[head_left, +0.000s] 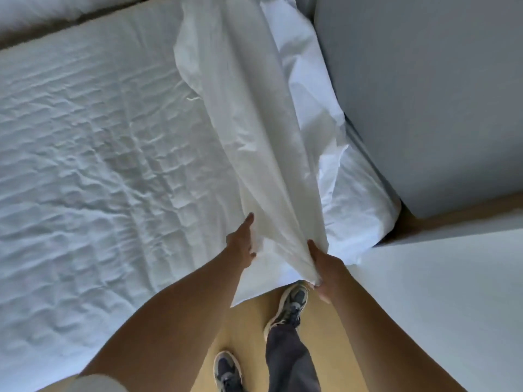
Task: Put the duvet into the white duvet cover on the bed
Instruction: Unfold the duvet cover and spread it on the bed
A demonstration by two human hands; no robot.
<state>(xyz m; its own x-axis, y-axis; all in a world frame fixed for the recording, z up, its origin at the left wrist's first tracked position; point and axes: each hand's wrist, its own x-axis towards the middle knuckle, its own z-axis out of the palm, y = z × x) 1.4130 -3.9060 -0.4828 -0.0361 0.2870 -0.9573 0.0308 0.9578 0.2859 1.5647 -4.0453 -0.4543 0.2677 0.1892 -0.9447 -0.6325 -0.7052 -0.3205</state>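
1. We see the right hand closed tight round a bunched end of the white duvet cover, fingers curled.
2. Left hand holds the cover's edge close by, thumb straight, fingers mostly hidden behind cloth.
3. Cover is lifted over the bed's right side, far end lying on it.
4. Shoes on wooden floor below.

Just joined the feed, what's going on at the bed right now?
A person stands by the bed, holding the white duvet cover in both hands. The right hand bunches its near end, and the left hand holds the edge beside it. The cover trails away along the bed's right side. The quilted duvet lies spread flat on the bed, not yet inside the cover.
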